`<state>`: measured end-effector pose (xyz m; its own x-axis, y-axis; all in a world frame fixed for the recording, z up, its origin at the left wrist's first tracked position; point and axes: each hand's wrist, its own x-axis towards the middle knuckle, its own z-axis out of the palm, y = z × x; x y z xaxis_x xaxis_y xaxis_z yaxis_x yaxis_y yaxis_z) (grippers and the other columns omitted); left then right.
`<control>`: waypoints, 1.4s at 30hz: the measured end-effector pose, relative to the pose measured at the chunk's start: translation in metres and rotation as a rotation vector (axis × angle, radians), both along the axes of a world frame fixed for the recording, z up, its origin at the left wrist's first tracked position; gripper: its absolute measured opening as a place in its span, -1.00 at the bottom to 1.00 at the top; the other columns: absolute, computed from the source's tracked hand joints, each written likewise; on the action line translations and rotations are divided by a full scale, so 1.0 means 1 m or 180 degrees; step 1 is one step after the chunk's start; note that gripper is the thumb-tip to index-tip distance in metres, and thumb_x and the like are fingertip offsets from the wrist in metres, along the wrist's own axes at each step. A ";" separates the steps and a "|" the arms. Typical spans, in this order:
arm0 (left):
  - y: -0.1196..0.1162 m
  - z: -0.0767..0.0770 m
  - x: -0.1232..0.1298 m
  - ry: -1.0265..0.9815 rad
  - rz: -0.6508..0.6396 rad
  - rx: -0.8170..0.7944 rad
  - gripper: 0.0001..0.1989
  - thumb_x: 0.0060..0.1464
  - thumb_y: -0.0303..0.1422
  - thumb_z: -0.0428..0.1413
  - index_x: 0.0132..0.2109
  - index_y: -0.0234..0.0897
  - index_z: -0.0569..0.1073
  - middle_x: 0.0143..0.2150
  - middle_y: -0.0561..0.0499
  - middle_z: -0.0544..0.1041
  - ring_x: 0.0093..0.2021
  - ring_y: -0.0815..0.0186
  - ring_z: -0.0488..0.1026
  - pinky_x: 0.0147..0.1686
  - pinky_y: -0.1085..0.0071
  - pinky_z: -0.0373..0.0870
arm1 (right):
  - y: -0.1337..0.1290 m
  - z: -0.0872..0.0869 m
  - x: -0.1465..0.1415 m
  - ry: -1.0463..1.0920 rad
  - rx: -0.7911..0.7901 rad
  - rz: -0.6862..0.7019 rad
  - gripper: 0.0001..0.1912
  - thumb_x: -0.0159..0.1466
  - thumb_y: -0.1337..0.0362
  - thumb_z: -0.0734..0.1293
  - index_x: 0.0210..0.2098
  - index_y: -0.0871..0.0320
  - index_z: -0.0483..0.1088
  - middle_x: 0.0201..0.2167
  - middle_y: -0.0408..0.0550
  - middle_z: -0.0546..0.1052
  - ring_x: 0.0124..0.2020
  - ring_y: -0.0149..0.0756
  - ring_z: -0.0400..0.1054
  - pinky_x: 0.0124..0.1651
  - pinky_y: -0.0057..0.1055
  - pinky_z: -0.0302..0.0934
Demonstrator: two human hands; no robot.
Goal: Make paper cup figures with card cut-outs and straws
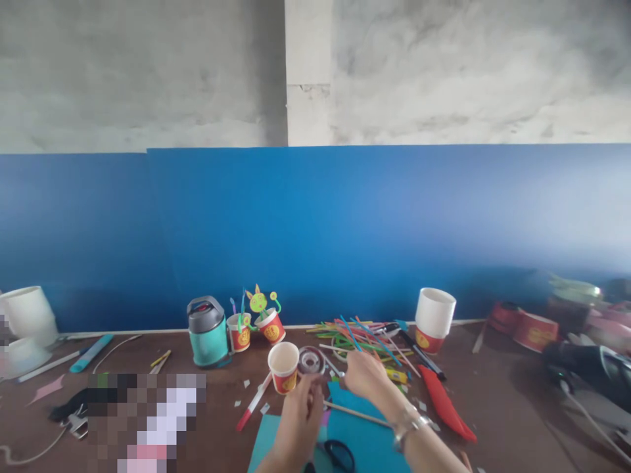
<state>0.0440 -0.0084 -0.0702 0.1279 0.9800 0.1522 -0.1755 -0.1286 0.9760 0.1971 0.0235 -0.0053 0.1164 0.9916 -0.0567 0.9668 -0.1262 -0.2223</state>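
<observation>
My left hand (299, 420) is over the teal paper (362, 437), just in front of a red and white paper cup (284, 368); its fingers are bent, and what they hold, if anything, is too blurred to tell. To the right, my right hand (365, 376) reaches to the near edge of a pile of coloured sticks (362, 336), fingers curled and fingertips hidden. Beside the cup lies a roll of tape (311, 360). Black-handled scissors (339, 454) and a thin stick (357, 413) rest on the paper between my hands.
A teal jar (209, 338) and two decorated cups (269, 326) stand at the back left. Stacked white cups (434, 315) are at the back right, near a red pouch (446, 406). A red marker (254, 402) lies left of the cup. Black equipment (591, 371) sits far right.
</observation>
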 end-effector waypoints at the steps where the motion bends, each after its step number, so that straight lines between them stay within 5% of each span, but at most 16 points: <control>1: 0.002 -0.002 0.005 -0.0200 0.0014 -0.0356 -0.67 -0.02 -0.19 0.19 -0.12 -0.25 0.48 -0.39 -0.09 0.49 -0.45 0.20 0.43 -0.37 0.30 0.37 | -0.012 0.002 0.003 0.0073 -0.0050 0.0092 -0.84 -0.09 0.43 0.33 -0.50 0.22 0.55 -0.45 0.13 0.62 -0.38 -0.10 0.51 -0.45 -0.44 0.22; 4: 0.009 -0.008 0.014 -0.1049 -0.0193 -0.1289 -0.62 0.00 -0.16 0.17 -0.09 -0.27 0.39 -0.34 -0.07 0.53 -0.44 0.25 0.49 -0.41 0.36 0.39 | -0.042 0.000 0.006 0.0652 -0.0293 0.0512 -0.86 -0.10 0.41 0.30 -0.72 0.15 0.45 -0.72 -0.08 0.52 -0.61 -0.29 0.41 -0.59 -0.54 0.12; 7: 0.014 -0.011 0.010 -0.1709 -0.0377 -0.1494 -0.73 -0.03 -0.26 0.23 -0.22 -0.34 0.42 -0.38 -0.09 0.56 -0.35 0.26 0.53 -0.31 0.39 0.40 | -0.042 -0.009 0.013 0.1227 -0.0554 0.0846 -0.81 -0.06 0.37 0.29 -0.77 0.14 0.40 -0.76 -0.17 0.48 -0.68 -0.38 0.35 -0.61 -0.57 0.11; 9: 0.017 -0.014 0.005 -0.1930 -0.0445 -0.1464 -0.74 -0.06 -0.29 0.26 -0.27 -0.36 0.43 -0.42 -0.07 0.56 -0.40 0.30 0.52 -0.36 0.44 0.39 | -0.022 -0.011 0.022 0.0944 -0.0321 0.0356 -0.75 0.04 0.28 0.28 -0.72 0.15 0.43 -0.71 -0.11 0.52 -0.65 -0.35 0.38 -0.55 -0.54 0.17; 13: 0.021 -0.020 0.001 -0.1903 -0.0740 -0.1520 -0.67 -0.11 -0.22 0.29 -0.27 -0.36 0.44 -0.51 0.06 0.47 -0.64 0.55 0.27 -0.69 0.64 0.04 | 0.031 -0.011 0.044 0.0565 0.0532 -0.0438 -0.65 0.25 0.18 0.15 -0.22 0.21 0.50 -0.19 0.18 0.57 -0.17 -0.10 0.45 -0.22 -0.34 0.22; 17: 0.022 -0.020 0.002 -0.1646 -0.0859 -0.1426 -0.59 -0.17 -0.16 0.31 -0.24 -0.37 0.46 -0.51 0.09 0.41 -0.69 0.64 0.05 -0.71 0.62 -0.24 | 0.052 -0.014 0.049 0.0598 0.0771 -0.0537 -0.72 0.19 0.18 0.25 -0.30 0.22 0.51 -0.22 0.22 0.56 -0.15 0.00 0.43 -0.21 -0.28 0.20; 23: 0.015 -0.008 0.002 -0.1365 -0.0495 -0.1103 -0.53 -0.20 -0.14 0.32 -0.18 -0.34 0.46 -0.49 0.11 0.38 -0.68 0.67 -0.05 -0.67 0.60 -0.22 | 0.021 -0.018 0.031 0.1111 0.0984 0.0017 -0.76 0.21 0.21 0.21 -0.37 0.17 0.49 -0.35 0.00 0.58 -0.29 -0.21 0.43 -0.27 -0.42 0.18; 29: 0.011 0.003 0.005 -0.1377 -0.0110 -0.1016 -0.54 -0.23 -0.02 0.29 -0.34 -0.35 0.45 -0.64 0.24 0.15 -0.70 0.65 -0.12 -0.68 0.60 -0.24 | -0.028 -0.037 0.003 0.2315 -0.0006 0.1021 -0.82 0.08 0.30 0.28 -0.60 0.21 0.44 -0.65 -0.14 0.51 -0.61 -0.43 0.28 -0.53 -0.55 0.07; 37: 0.014 -0.007 0.006 -0.0891 -0.0361 -0.1097 -0.57 -0.21 -0.03 0.28 -0.41 -0.35 0.47 -0.79 0.28 0.04 -0.77 0.56 -0.01 -0.71 0.56 0.00 | -0.034 -0.057 -0.024 0.3636 0.0312 0.0845 -0.60 0.13 0.03 0.28 -0.65 0.21 0.36 -0.68 -0.10 0.43 -0.59 -0.37 0.28 -0.48 -0.47 0.15; 42: 0.012 -0.006 0.009 -0.0930 -0.0431 -0.1125 -0.60 -0.22 -0.08 0.30 -0.40 -0.35 0.46 -0.72 0.15 0.31 -0.73 0.46 0.24 -0.66 0.50 0.16 | -0.035 -0.063 -0.026 0.3934 0.0409 0.0733 -0.54 0.10 -0.07 0.31 -0.66 0.21 0.35 -0.72 -0.15 0.37 -0.60 -0.39 0.26 -0.51 -0.50 0.14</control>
